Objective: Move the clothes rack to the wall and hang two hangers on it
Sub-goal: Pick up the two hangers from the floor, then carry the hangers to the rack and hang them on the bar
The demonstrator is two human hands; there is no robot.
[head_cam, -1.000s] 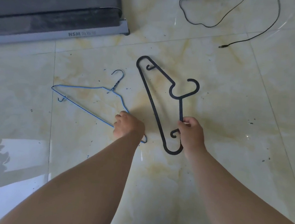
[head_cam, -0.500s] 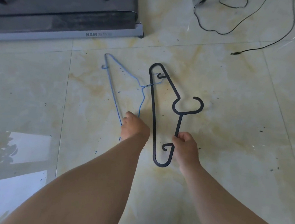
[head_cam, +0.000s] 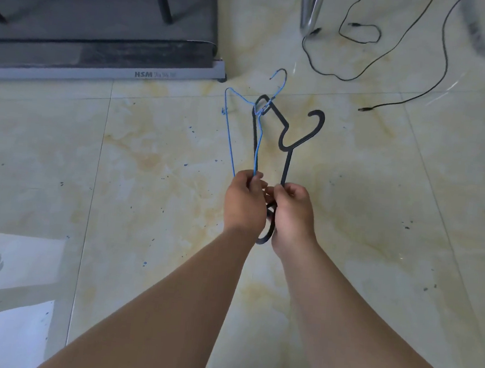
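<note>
A: Both hangers up off the floor. Left hand [head_cam: 244, 204] closed around the near end of the blue wire hanger [head_cam: 230, 133]; right hand [head_cam: 293, 214] closed around the near end of the black plastic hanger [head_cam: 289, 158]. Fingers [head_cam: 289, 191] curled tight on both sides, nothing loose.

B: Any trouble ahead?

A: Likely a snag. Blue neck crossing the black frame at the far end, wire seemingly threaded through the black corner. Pulling apart fast could bend the thin wire or yank one hanger free. Knuckles nearly touching too, so little room to twist either one.

B: And the rack?

A: Not in view. Can't tell where it stands, or whether already at the wall. No hanging done yet.

B: Anything else nearby?

A: Treadmill [head_cam: 101, 39] at upper left, its grey edge close to the hanger tips. Black cable [head_cam: 401, 102] trailing loose across the tile floor [head_cam: 145, 204] at upper right, plug end lying free: a trip risk, or a catch for a swinging hook. Chrome tube legs [head_cam: 310, 10] beyond that, possibly a chair. Glossy tiles, maybe slippery.
</note>
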